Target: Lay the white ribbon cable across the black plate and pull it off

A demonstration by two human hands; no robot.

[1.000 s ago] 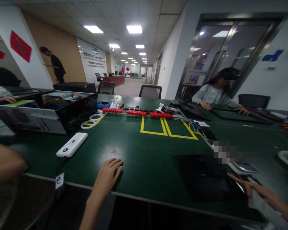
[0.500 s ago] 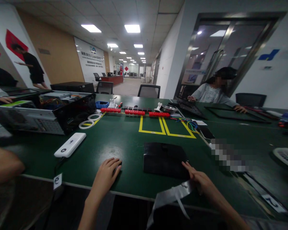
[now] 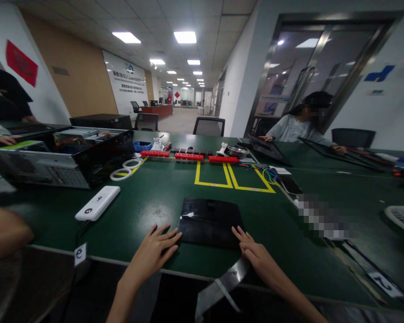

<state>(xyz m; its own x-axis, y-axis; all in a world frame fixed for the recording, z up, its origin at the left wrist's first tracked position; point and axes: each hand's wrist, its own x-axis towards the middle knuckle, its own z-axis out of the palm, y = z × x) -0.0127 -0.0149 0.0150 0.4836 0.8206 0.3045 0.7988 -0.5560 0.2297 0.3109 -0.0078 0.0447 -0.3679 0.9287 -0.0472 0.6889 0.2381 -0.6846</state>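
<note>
A glossy black panel (image 3: pixel 208 226) lies flat on the green tabletop in front of me. At its left edge is my left hand (image 3: pixel 152 251), fingers spread, with the fingertips touching the panel's lower left side. My right hand (image 3: pixel 256 258) reaches onto the panel's right edge with its front fingers stretched out. A silvery, shiny strip (image 3: pixel 224 282) hangs from beneath my right hand over the table's front edge and seems held in its curled fingers. A thin pale band crosses that strip. The right palm is hidden.
A white power bank-like box (image 3: pixel 98 204) and white rings (image 3: pixel 121 173) lie to the left, before an opened computer case (image 3: pixel 54 163). Red trays (image 3: pixel 189 156) and yellow tape outlines (image 3: pixel 213 185) are farther back. A phone (image 3: pixel 290 184) lies right. A co-worker (image 3: pixel 298 123) handles a black frame.
The black panel has slid left together with my right hand and the silvery strip. My left hand has spread its fingers and met the panel. The co-worker's black frame has been lifted.
</note>
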